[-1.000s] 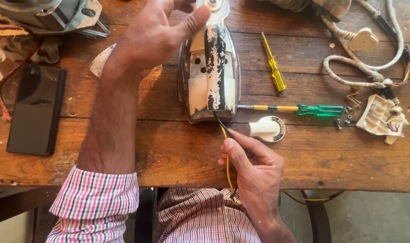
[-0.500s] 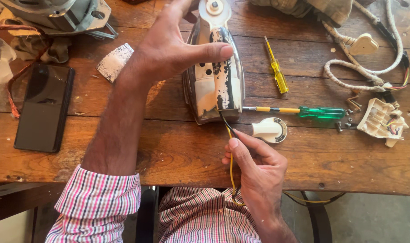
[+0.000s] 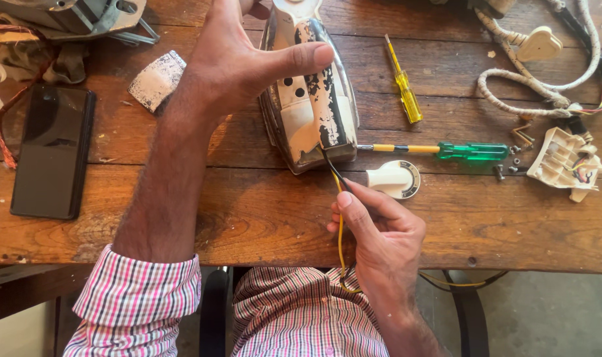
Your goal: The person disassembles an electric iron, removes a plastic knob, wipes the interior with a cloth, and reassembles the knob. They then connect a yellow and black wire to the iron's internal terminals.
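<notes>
Small repair workshop, appliance fixing bench. Worn wooden plank table (image 3: 261, 225), scratched and stained. Stripped old clothes iron (image 3: 311, 99) with flaking paint at 12 o'clock, its wires hanging out. Tools loose at 2 to 3 o'clock: yellow tester screwdriver (image 3: 402, 82), green-handled screwdriver (image 3: 446, 151), small screws (image 3: 509, 164). White dial knob (image 3: 395, 178) near centre. Braided cord with plug (image 3: 539, 59) and opened white plastic housing (image 3: 565, 162) at 3 o'clock. Dismantled metal appliance part (image 3: 69, 16) at 10 o'clock, black phone (image 3: 53, 151) at 9 o'clock.
</notes>
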